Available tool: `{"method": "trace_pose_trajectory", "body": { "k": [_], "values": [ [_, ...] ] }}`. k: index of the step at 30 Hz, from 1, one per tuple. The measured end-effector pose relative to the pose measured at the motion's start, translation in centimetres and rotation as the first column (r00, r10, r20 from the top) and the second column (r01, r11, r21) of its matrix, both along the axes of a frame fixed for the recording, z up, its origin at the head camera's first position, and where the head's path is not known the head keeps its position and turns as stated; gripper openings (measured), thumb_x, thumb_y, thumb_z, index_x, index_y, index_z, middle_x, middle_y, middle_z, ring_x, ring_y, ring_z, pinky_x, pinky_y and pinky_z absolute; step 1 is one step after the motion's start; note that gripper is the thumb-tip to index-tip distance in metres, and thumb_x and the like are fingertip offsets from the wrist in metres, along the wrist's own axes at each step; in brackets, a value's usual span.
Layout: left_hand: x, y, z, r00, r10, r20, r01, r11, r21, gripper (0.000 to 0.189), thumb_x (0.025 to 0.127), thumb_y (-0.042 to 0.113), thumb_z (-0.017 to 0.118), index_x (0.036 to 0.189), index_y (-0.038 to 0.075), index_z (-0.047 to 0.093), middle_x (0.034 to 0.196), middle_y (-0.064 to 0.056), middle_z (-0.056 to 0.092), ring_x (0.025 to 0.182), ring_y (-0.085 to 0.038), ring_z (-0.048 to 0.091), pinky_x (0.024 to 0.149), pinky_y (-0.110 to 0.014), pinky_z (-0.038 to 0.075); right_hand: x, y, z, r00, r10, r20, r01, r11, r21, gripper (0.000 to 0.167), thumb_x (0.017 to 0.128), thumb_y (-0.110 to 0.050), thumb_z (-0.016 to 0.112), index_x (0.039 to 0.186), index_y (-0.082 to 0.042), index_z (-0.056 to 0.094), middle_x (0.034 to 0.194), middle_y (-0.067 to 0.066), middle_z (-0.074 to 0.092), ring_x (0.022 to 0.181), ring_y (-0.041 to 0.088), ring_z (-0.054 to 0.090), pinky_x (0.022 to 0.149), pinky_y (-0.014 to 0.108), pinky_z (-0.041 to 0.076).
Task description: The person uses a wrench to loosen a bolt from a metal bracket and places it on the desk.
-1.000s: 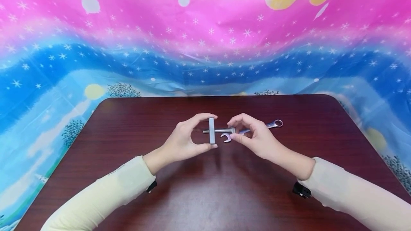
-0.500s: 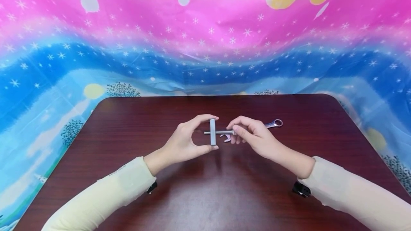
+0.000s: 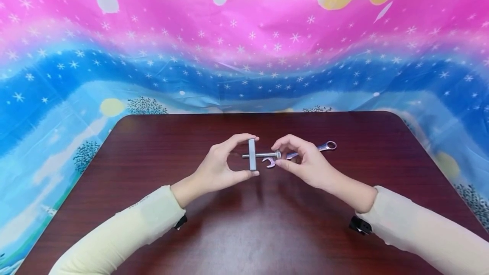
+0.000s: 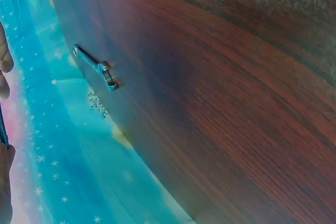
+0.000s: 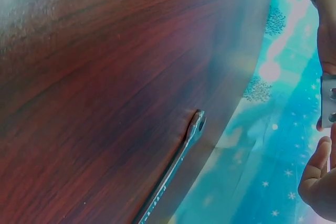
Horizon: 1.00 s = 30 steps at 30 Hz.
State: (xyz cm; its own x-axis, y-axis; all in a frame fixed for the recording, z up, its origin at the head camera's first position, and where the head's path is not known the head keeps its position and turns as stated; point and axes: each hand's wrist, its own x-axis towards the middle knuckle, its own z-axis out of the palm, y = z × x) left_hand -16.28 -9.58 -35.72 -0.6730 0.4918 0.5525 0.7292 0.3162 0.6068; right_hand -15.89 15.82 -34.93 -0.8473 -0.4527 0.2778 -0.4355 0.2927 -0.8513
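Observation:
A grey metal plate (image 3: 252, 165) stands on edge between the thumb and fingers of my left hand (image 3: 217, 164), which grips it by its two ends above the table. Through the plate runs a long steel bolt (image 3: 263, 155), lying level, its tip showing on the left side. At the bolt's hex head, the thumb and index finger of my right hand (image 3: 305, 160) close in from below and above. The right wrist view shows holes in the plate (image 5: 326, 100). A combination wrench (image 3: 327, 146) lies behind the right hand, partly covered by it.
Both hands are over a dark reddish-brown wooden table (image 3: 244, 232) with rounded far corners. Beyond its far edge hangs a pink and blue printed cloth (image 3: 244, 58). The wrench (image 4: 95, 65) rests flat on the wood in the left wrist view.
The right thumb went up over the bolt head half a second ago and is back below it now, with the index finger above. The left hand and plate have barely shifted.

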Motion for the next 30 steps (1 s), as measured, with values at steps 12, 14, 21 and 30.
{"method": "trace_pose_trajectory", "body": {
  "k": [12,14,21,30],
  "values": [
    [0.4,0.2,0.1,1.0,-0.01,-0.001,0.01,0.999,-0.04,0.073,0.072,0.022,0.089,0.136,0.017,0.055,0.126,0.004,0.066,0.101,-0.006,0.065,0.086,-0.026,0.057,0.0,0.3,0.3,0.989,0.086,0.12,-0.075,0.993,-0.091,0.017,0.101,-0.007,0.054,0.113,0.002,0.061,0.076,0.013,0.07,0.07,0.014,0.066,0.068,0.028,0.058],
    [0.5,0.2,0.1,1.0,-0.017,0.003,0.017,0.999,-0.041,0.073,0.072,0.022,0.089,0.136,0.017,0.055,0.126,0.004,0.066,0.1,-0.005,0.066,0.085,-0.029,0.058,0.1,0.3,0.3,0.986,0.096,0.139,-0.084,0.992,-0.094,0.017,0.102,-0.009,0.053,0.112,0.003,0.061,0.074,0.014,0.07,0.068,0.016,0.066,0.066,0.03,0.059],
    [0.4,0.2,-0.2,1.0,-0.01,0.016,0.01,0.999,-0.037,0.072,0.072,0.02,0.089,0.135,0.015,0.055,0.124,0.004,0.067,0.1,-0.006,0.066,0.085,-0.031,0.059,0.4,0.1,-0.4,0.992,0.079,0.1,-0.067,0.991,-0.116,0.014,0.097,0.0,0.059,0.11,0.002,0.059,0.083,0.018,0.069,0.071,0.017,0.067,0.066,0.031,0.06],
    [-0.1,0.2,0.2,1.0,0.008,-0.011,-0.008,1.0,-0.004,0.073,0.071,0.021,0.09,0.136,0.018,0.055,0.126,0.007,0.066,0.11,-0.006,0.064,0.095,-0.027,0.054,0.3,0.1,-0.7,0.999,0.026,0.028,-0.022,0.989,-0.147,0.028,0.088,0.011,0.064,0.113,0.0,0.059,0.092,0.023,0.067,0.084,0.012,0.068,0.072,0.024,0.06]
  ]
}}
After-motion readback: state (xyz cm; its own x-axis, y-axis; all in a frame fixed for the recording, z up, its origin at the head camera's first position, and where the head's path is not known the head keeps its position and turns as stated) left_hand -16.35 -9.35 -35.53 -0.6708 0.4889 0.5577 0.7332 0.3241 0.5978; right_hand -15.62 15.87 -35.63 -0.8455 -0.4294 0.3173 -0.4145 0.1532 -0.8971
